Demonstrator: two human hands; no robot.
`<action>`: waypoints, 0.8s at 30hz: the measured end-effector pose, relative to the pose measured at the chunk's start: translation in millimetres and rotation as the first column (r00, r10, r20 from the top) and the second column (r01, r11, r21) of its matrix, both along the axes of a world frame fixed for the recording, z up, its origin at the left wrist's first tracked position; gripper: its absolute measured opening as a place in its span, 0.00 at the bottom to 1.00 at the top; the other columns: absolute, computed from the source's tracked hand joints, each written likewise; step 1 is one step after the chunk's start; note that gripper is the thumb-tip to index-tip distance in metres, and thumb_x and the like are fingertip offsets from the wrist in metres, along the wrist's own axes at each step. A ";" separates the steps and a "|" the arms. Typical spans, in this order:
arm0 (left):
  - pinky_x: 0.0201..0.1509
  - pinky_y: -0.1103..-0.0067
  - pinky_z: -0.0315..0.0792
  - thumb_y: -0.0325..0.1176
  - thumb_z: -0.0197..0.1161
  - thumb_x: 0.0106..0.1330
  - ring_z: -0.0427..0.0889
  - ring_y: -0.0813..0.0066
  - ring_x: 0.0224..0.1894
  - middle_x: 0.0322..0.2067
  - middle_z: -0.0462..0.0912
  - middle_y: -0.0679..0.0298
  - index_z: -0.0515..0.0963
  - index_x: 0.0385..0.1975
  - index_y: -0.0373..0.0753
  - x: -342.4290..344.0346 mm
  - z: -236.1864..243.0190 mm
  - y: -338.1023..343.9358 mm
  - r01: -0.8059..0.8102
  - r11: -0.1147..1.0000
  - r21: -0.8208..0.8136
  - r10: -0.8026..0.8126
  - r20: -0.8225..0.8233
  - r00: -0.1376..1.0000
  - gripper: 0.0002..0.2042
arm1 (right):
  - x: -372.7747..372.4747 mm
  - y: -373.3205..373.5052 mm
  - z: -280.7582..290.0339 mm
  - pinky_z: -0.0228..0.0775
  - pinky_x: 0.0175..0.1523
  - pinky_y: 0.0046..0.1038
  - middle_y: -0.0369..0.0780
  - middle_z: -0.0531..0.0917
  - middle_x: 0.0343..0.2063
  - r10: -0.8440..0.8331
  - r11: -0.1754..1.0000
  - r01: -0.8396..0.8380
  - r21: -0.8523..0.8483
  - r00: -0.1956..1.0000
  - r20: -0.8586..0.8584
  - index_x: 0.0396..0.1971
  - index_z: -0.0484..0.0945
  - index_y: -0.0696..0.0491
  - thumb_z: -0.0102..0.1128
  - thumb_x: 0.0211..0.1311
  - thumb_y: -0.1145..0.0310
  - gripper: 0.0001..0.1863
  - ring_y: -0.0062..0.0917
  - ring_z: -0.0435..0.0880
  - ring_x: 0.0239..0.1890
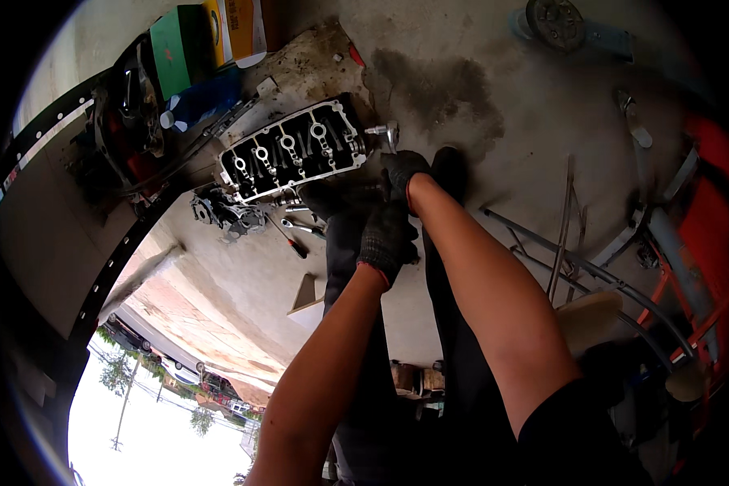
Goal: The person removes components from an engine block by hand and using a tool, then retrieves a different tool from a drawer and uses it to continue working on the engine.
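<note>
My right hand (405, 171), in a dark work glove, is closed around a ratchet wrench (392, 139). The wrench's chrome head and socket point at the right end of an engine cylinder head (293, 151), which lies on the floor with its open valve side up. Just below, my left hand (385, 236), gloved too, is wrapped round the lower part of the wrench handle; its fingers are partly hidden. Near the cylinder head's lower left lies a grimy metal engine part (225, 214). A screwdriver (295, 245) and a second ratchet (300, 227) rest beside my left leg.
Green (170, 53) and orange boxes (239, 29) and a blue bottle (198, 104) stand at the upper left. To the right are metal tubes (563, 247) and a red frame (709, 178). My legs and shoes flank the work, and an oil stain (445, 93) darkens the concrete.
</note>
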State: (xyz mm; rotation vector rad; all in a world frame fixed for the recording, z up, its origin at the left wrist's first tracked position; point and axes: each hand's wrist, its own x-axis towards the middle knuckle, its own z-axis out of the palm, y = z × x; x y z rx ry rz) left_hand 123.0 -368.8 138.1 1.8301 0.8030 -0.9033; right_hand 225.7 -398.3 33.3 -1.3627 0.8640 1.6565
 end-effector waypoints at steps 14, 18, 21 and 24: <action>0.55 0.67 0.74 0.42 0.68 0.58 0.81 0.52 0.52 0.48 0.83 0.53 0.72 0.53 0.32 -29.9 -72.0 -16.3 -0.435 0.835 -0.336 0.334 -0.320 0.887 0.27 | -4.1 -8.4 -57.6 0.73 0.38 0.38 0.48 0.81 0.31 0.486 0.837 -0.545 0.042 0.776 0.402 0.53 0.71 0.53 0.56 0.64 0.61 0.19 0.39 0.82 0.32; 0.61 0.69 0.72 0.44 0.60 0.65 0.77 0.52 0.58 0.53 0.79 0.47 0.71 0.59 0.38 -35.2 -74.7 -8.1 -0.002 0.983 -0.185 -0.020 -0.118 0.993 0.24 | -31.7 -20.3 -59.7 0.72 0.53 0.43 0.52 0.82 0.47 0.588 0.771 -0.630 -0.096 0.645 0.489 0.62 0.66 0.44 0.54 0.65 0.56 0.26 0.49 0.81 0.49; 0.55 0.68 0.73 0.47 0.54 0.69 0.83 0.54 0.50 0.46 0.83 0.48 0.77 0.50 0.36 -32.9 -76.0 23.9 -0.259 0.958 -0.119 0.229 -0.219 0.948 0.21 | -33.4 -15.8 -58.3 0.72 0.55 0.36 0.51 0.82 0.45 0.548 0.795 -0.602 -0.073 0.662 0.512 0.59 0.70 0.52 0.54 0.65 0.58 0.25 0.44 0.82 0.49; 0.47 0.70 0.76 0.37 0.57 0.67 0.85 0.62 0.42 0.38 0.85 0.52 0.81 0.38 0.35 -32.1 -72.9 52.6 0.110 0.994 -0.004 -0.108 0.123 0.987 0.12 | -5.4 -4.8 -60.0 0.77 0.31 0.39 0.49 0.83 0.33 0.572 0.782 -0.621 0.057 0.750 0.333 0.49 0.74 0.55 0.54 0.63 0.63 0.17 0.41 0.84 0.28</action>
